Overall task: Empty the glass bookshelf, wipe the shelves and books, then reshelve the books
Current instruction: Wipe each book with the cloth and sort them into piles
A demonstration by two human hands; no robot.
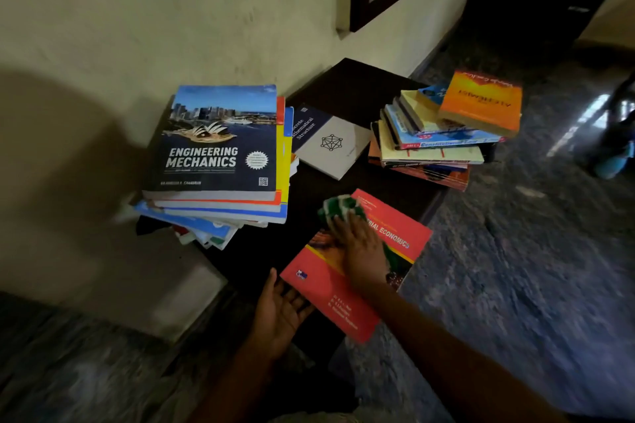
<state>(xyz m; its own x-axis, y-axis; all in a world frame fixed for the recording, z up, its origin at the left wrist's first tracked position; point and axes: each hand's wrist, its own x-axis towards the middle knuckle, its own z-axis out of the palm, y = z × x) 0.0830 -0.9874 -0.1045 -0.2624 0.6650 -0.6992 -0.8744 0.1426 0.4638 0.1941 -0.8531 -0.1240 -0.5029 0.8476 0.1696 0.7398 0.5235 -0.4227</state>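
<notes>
The right hand point(360, 252) presses a green cloth point(338, 208) flat on the red book point(338, 302), blurred fingers seemingly spread; the left hand point(278, 311), palm up and relaxed, supports its corner.

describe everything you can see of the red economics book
The red book is a paperback, cover face up, with a yellow diagonal stripe and the partly covered title ending "ECONOMICS". It lies tilted over the near edge of the dark table. The left hand supports its lower corner from beneath; the right hand presses a green cloth on its cover.
</notes>
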